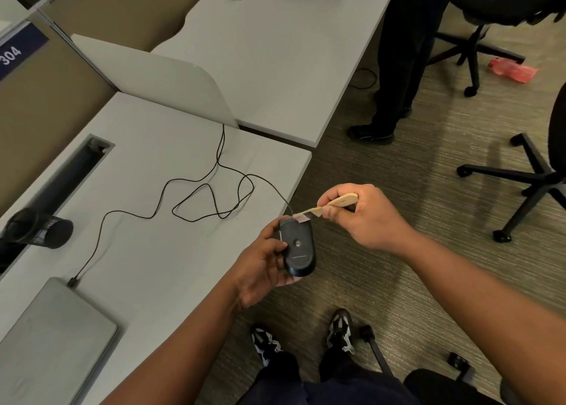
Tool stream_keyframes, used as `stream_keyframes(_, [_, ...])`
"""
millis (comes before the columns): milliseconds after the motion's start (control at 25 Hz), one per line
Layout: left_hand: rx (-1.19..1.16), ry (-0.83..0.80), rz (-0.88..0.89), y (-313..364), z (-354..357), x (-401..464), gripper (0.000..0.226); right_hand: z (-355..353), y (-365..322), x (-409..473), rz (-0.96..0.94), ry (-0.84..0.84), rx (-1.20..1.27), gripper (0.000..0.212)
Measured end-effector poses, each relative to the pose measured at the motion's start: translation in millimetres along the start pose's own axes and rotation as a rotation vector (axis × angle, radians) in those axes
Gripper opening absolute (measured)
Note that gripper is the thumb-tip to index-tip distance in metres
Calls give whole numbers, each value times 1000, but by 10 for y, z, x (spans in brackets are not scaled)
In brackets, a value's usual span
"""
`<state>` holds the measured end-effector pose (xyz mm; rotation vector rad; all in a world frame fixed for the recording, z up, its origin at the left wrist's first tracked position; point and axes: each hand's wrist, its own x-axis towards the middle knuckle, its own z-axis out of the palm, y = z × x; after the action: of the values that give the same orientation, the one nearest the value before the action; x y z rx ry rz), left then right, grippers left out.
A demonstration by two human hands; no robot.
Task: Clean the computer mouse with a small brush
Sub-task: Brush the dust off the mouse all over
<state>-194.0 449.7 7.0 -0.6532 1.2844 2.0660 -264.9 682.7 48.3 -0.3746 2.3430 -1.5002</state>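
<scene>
While the left hand (263, 260) cradles the computer mouse (298, 246) underside-up just off the desk (159, 159) edge, thumb and fingers curled round its flanks, the right hand (360, 213) pinches the small brush (324, 207) by its pale wooden handle. Mouse long axis runs roughly 12 to 6 o'clock, cable end at 12. Cable (211, 187) leaves that end and loops back across the desk toward 10 o'clock. Brush lies at about 1 o'clock from the mouse, handle pointing out to 2 o'clock, bristle tip resting at the mouse's front edge beside the cable exit. Contact looks likely; too small to confirm.

Judgement: right hand is the working hand and already nearest the 12 o'clock end. Next strokes probably run along the long axis toward 6 o'clock, past the sensor opening at mid-body, while the left hand steadies.
</scene>
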Motion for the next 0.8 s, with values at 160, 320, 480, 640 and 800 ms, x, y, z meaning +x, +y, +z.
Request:
stream_keyframes(160, [-104, -11, -11, -35, 16, 11, 46, -16, 25, -16, -4, 44, 57, 13])
stream_keyframes(320, [-22, 70, 40, -30, 37, 11, 82, -12, 52, -50, 10, 84, 86, 12])
stream_keyframes(480, [-69, 54, 59, -19, 81, -2, 78, 17, 81, -82, -10, 72, 108, 12])
stream_keyframes(640, [-295, 11, 5, -13, 86, -24, 85, 52, 82, -101, -42, 99, 184, 12])
stream_keyframes(800, [-321, 11, 4, -48, 56, -33, 68, 50, 56, -113, -62, 161, 299, 9])
